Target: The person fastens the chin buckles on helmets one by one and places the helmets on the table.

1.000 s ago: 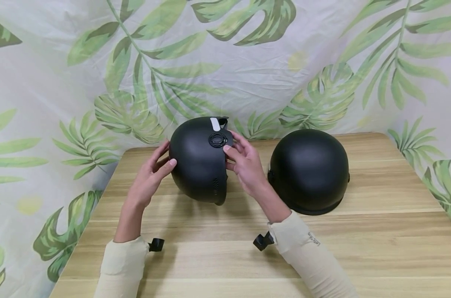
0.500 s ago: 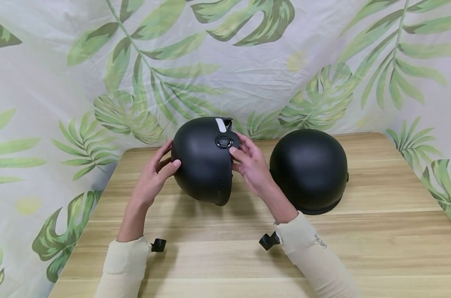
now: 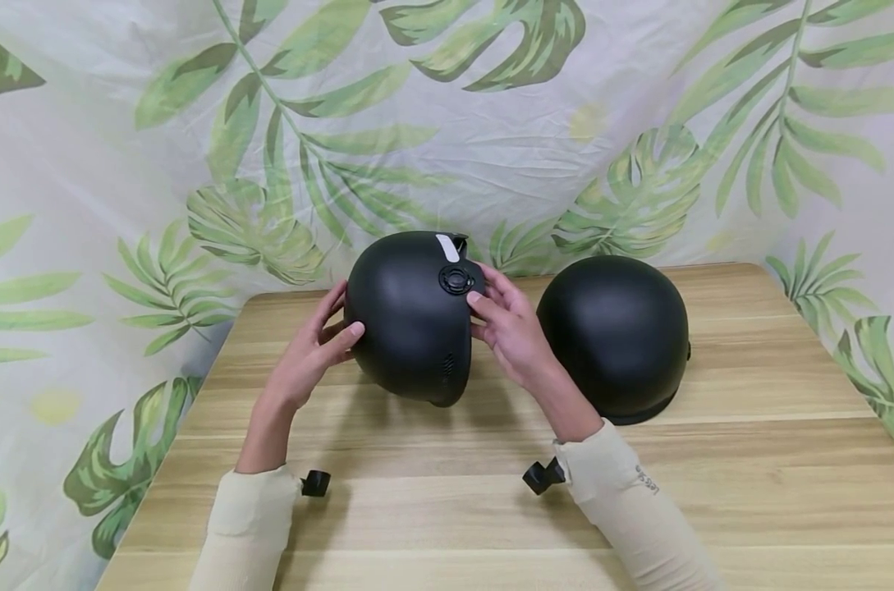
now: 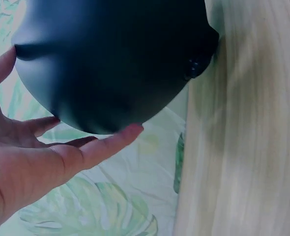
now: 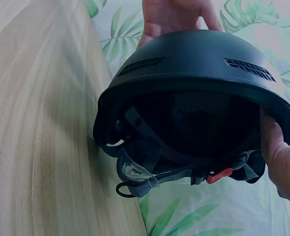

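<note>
A matte black helmet is tipped on its side above the wooden table, its open side facing right. My left hand presses flat against its rounded crown, with straight fingers spread over the shell. My right hand grips the rim, thumb on the outer shell beside a round knob. In the right wrist view the helmet shows its dark padded inside, grey straps and a red buckle. My right hand curls round the rim there.
A second black helmet sits dome up on the table just right of my right hand. A leaf-print cloth hangs behind and around the table. Bare wood lies in front of the helmets.
The held helmet and both hands have shifted slightly right, closer to the second helmet. The knob on it has also moved right. The second helmet has not moved.
</note>
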Motion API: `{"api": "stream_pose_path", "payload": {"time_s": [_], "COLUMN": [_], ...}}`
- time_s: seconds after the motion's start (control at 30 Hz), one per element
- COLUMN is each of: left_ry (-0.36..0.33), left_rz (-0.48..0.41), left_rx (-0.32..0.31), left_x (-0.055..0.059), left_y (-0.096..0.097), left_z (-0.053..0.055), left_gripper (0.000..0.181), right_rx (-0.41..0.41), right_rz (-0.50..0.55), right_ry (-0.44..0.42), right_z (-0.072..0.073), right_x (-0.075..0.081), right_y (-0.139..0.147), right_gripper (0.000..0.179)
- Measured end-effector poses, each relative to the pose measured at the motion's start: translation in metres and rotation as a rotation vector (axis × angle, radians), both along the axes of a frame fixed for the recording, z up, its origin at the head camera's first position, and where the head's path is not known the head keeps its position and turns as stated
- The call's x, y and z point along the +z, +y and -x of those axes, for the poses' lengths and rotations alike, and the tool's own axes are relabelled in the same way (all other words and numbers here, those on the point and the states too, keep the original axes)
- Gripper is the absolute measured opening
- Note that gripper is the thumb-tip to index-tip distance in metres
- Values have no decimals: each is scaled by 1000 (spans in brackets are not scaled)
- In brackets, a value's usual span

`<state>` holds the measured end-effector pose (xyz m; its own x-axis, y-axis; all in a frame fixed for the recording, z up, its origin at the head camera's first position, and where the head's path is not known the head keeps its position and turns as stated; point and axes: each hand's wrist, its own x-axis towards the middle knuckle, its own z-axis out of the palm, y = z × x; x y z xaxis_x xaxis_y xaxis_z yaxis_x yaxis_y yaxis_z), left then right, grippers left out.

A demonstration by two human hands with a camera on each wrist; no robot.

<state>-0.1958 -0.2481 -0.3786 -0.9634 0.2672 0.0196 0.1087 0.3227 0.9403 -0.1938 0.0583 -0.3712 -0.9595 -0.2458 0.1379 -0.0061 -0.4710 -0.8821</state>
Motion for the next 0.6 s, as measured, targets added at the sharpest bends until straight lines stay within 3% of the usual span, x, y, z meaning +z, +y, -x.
{"api": "stream_pose_path", "payload": {"time_s": [0.1,0.3,0.6], "left_ry": [-24,-28,-22], "left_rz": [-23,-40,-28], "left_rx": [-9,33,53], "left_x": [-2,-3,-2], "left_y": [0,0,3], "left_z": [1,0,-1], "left_gripper": [78,79,81], "right_rx": [-4,3,4], "right_rz": [-3,-36,-196], "right_ry": [-6,-32,-37], "right_z": [1,2,2], "right_x": [-2,-3,2], "right_y": [2,4,17], "right_gripper": [53,53,56]}}
